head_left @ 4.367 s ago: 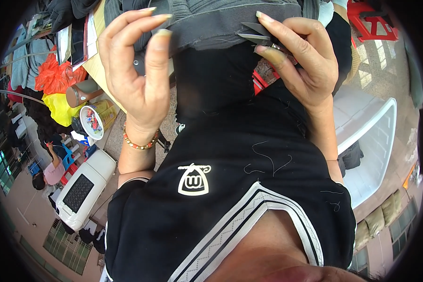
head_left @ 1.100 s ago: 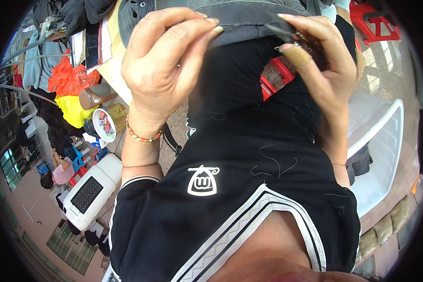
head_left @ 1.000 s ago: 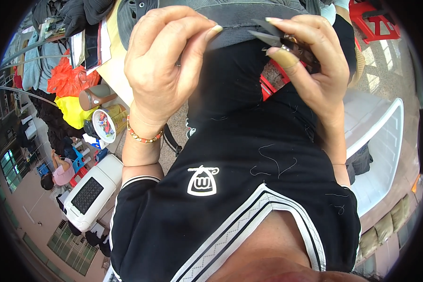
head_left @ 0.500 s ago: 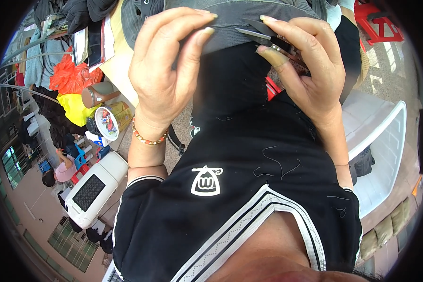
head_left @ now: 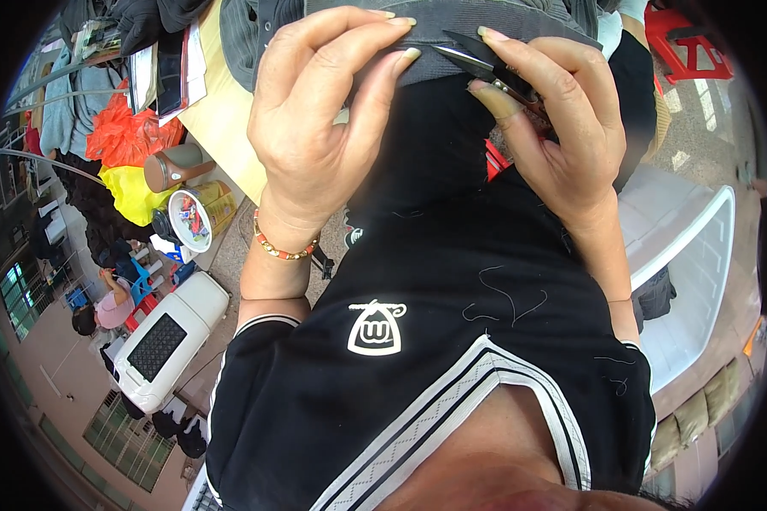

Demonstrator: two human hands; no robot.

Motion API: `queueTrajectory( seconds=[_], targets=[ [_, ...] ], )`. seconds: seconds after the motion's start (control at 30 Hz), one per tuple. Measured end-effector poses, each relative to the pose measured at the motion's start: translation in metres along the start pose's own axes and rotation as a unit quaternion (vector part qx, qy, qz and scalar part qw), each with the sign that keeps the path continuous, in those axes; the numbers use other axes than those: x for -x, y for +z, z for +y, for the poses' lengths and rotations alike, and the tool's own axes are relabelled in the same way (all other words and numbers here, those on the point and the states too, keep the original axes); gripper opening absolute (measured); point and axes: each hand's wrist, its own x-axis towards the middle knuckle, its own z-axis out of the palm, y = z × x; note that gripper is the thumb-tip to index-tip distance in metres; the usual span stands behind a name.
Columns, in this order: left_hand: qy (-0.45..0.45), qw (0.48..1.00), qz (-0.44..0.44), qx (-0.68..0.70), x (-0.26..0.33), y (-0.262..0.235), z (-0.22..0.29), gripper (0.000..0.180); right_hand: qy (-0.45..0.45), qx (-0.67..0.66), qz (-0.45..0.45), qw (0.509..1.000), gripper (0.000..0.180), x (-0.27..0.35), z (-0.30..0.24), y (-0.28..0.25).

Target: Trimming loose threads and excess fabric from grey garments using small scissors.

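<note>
Grey ribbed fabric, part of a garment (head_left: pixel 528 27), lies at the top of the view, its lower edge over my black-clad lap. My left hand (head_left: pixel 315 111) is bent over its seam, with thumb and fingertips closed on the cloth, a small fold between them. In my right hand (head_left: pixel 562 119) is a pair of thread snips (head_left: pixel 477 64), gripped between thumb and fingers. Its two pointed blades are apart and point left at the seam, close to my left fingertips. The right thumb has a yellowish covering on it.
On the left are a yellow tabletop (head_left: pixel 230 128), red plastic bag (head_left: pixel 128 132), brown-lidded flask (head_left: pixel 175 166) and tub of small items (head_left: pixel 187 217). A white lidded bin (head_left: pixel 166 341) stands below. To the right are a white plastic crate (head_left: pixel 699 298) and red stool (head_left: pixel 686 47). Another person (head_left: pixel 115 302) sits far left.
My left hand has moved right along the seam, closer to the snips. My right hand has hardly moved, and the blades have turned slightly.
</note>
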Motion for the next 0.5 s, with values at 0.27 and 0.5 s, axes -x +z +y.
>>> queueTrajectory(
  seconds=[0.27,0.5],
  targets=[
    [-0.005,1.000,0.013,0.016,0.000,0.002,0.002,0.023,-0.020,0.000,0.009,1.000,0.047,0.000,0.004,0.003],
    [0.025,0.998,0.060,0.006,-0.002,0.011,-0.003,0.025,-0.006,-0.014,0.035,0.999,0.045,0.002,0.005,0.006]
  ],
)
